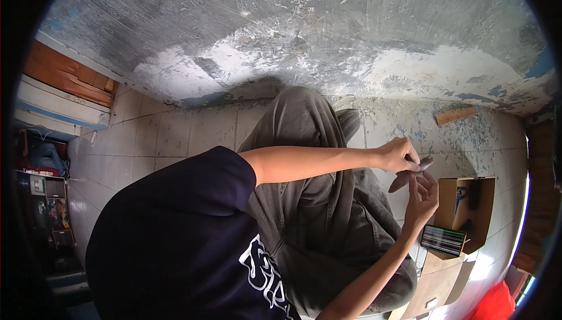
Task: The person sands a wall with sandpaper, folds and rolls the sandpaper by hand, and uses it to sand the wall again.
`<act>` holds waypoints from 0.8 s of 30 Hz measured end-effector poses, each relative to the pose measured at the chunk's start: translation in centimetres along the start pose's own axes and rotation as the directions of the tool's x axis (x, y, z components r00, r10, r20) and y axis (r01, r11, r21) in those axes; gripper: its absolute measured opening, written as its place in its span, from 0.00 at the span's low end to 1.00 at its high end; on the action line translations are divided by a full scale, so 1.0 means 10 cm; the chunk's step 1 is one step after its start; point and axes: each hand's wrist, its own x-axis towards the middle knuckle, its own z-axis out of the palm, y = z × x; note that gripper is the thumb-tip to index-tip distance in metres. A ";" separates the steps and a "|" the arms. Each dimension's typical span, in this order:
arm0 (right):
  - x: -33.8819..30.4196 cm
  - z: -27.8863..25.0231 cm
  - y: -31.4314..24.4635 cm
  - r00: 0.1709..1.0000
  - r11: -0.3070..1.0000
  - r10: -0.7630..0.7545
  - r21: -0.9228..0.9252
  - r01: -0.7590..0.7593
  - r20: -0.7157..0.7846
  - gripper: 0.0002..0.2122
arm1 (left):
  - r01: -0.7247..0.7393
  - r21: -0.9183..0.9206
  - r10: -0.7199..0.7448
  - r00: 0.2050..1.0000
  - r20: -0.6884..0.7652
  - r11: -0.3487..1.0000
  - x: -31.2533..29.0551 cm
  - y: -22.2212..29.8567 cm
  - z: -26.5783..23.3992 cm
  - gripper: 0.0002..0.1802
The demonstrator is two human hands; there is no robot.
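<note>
Between my two hands is a small, bent, grey-brown piece of sandpaper (400,182), held out to the right past my folded legs. My left hand (401,155), the upper one in the head view, is closed with its thumb and fingers pinching the upper part of the sheet. From below, my right hand (422,200) grips the sheet with its fingertips, thumb and fingers bent around its edge. Part of the sheet is hidden behind the fingers. Both hands are above the tiled floor, close to an open cardboard box.
The open cardboard box (489,211) holds dark items and something blue. A phone with a lit screen (443,241) leans on it. A wooden strip (455,116) lies by the patchy, scraped wall (293,33). A red bag (494,303) is at lower right; shelves (55,203) stand at left.
</note>
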 end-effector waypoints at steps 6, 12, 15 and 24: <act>-0.05 0.12 -0.11 0.998 0.966 -0.058 -0.254 0.050 -0.028 0.16 | -0.038 -0.019 0.037 0.997 -0.063 0.999 -0.09 0.01 0.04 0.07; 0.04 -0.03 0.17 0.990 0.952 -0.115 -0.295 0.088 -0.075 0.15 | -0.041 0.178 0.047 0.999 -0.028 0.983 -0.08 0.08 0.10 0.12; 0.05 -0.06 0.26 0.988 0.959 0.128 0.265 -0.099 -0.092 0.13 | -0.279 0.495 0.346 0.937 -0.046 0.823 -0.12 0.07 0.11 0.21; 0.02 -0.07 0.09 0.995 0.957 0.012 0.290 0.016 -0.096 0.18 | -0.351 0.171 0.349 0.936 0.045 0.920 -0.06 0.11 0.03 0.35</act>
